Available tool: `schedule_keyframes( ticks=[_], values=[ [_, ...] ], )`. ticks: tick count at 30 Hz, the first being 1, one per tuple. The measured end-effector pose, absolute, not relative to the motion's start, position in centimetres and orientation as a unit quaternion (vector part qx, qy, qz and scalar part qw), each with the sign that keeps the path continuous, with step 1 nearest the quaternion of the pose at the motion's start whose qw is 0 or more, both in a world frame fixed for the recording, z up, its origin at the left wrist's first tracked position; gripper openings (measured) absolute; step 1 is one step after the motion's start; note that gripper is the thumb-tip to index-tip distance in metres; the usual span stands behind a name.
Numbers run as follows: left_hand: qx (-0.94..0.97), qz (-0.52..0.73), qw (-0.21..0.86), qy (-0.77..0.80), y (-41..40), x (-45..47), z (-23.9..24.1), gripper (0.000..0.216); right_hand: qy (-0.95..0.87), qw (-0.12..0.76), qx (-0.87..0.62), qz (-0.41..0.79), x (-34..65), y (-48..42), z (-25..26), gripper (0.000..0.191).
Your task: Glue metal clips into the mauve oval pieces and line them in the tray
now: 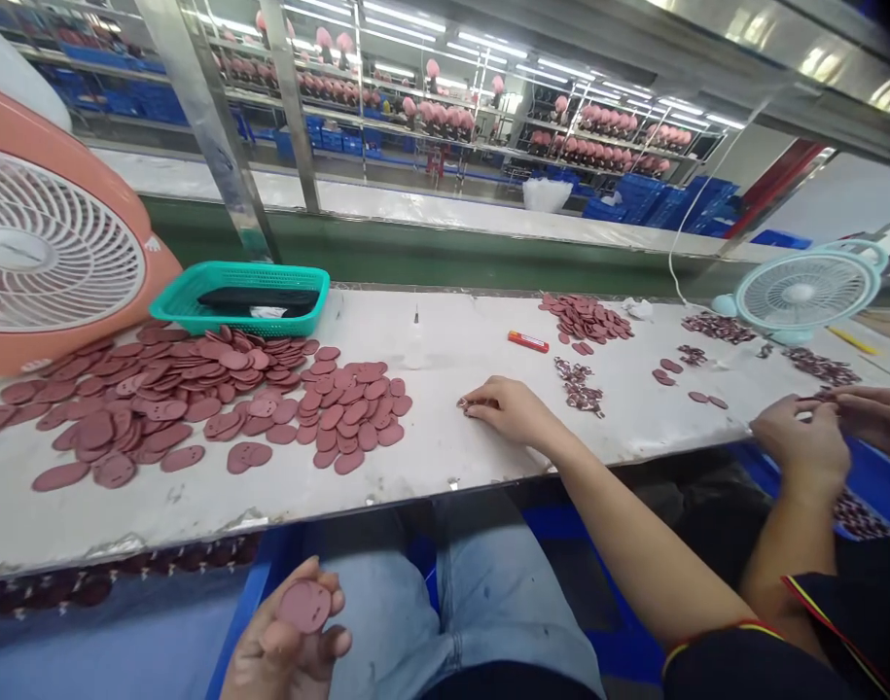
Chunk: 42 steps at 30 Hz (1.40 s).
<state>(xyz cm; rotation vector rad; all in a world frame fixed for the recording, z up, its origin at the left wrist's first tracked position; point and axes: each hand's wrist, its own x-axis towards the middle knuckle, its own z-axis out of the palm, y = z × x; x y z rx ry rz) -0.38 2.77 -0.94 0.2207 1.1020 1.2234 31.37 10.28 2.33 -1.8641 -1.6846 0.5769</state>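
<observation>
Pink disc (304, 607) pinched in curled left hand (288, 642) over lap; large heap (160, 399) remains at worktop's (445, 462) left end.
Right hand (510, 410) pinches small item (462, 403) near front edge; smaller clusters (585, 319) lie rightward.

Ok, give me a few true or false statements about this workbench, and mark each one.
The person's hand holds a reddish oval disc with small holes: true.

The teal basket holds a flat black item: true.

The orange fan stands at the right end of the bench: false, it is at the left, and a pale teal fan stands at the right.

A co-worker's hand grips the red stick-shaped item: false, that item lies on the bench, apart from any hand.
</observation>
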Motion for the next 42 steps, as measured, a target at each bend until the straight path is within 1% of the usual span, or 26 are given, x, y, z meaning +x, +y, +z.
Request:
schedule_keyframes(
  ticks=[3,6,8,10,12,14,15,18,21,33,42],
  values=[
    [0.105,0.539,0.680,0.485,2.3,0.3,-0.2,0.041,-0.611,0.325,-0.690,0.213,30.5,9.7,1.8,0.010],
    [0.120,0.533,0.693,0.471,1.6,0.8,0.6,0.050,-0.594,0.380,-0.661,0.257,28.5,8.5,2.1,0.014],
    [0.130,0.520,0.701,0.471,1.1,1.2,1.2,0.052,-0.595,0.396,-0.624,0.315,26.3,7.1,2.8,0.023],
    [0.136,0.502,0.710,0.474,0.6,1.4,1.9,0.052,-0.600,0.401,-0.566,0.400,23.9,5.3,3.8,0.026],
    [0.141,0.482,0.724,0.473,0.3,1.6,2.4,0.053,-0.587,0.416,-0.488,0.494,21.7,3.7,4.9,0.023],
    [0.149,0.466,0.739,0.463,0.1,1.6,2.8,0.053,-0.583,0.434,-0.430,0.535,20.1,2.4,5.9,0.017],
    [0.155,0.460,0.746,0.456,0.0,1.6,2.9,0.053,-0.596,0.438,-0.419,0.526,19.5,2.0,6.2,0.015],
    [0.177,0.448,0.763,0.432,-0.2,1.2,2.7,0.049,-0.666,0.425,-0.419,0.447,18.8,1.4,6.7,0.013],
    [0.198,0.434,0.781,0.404,-0.2,0.8,2.2,0.044,-0.700,0.409,-0.409,0.420,18.8,1.4,6.6,0.011],
    [0.183,0.419,0.800,0.389,-0.4,0.4,1.6,0.040,-0.732,0.371,-0.392,0.416,18.8,1.4,7.0,0.011],
    [0.136,0.407,0.806,0.407,-0.5,0.5,2.0,0.042,-0.715,0.346,-0.399,0.458,18.8,1.8,7.1,0.009]
  ],
)
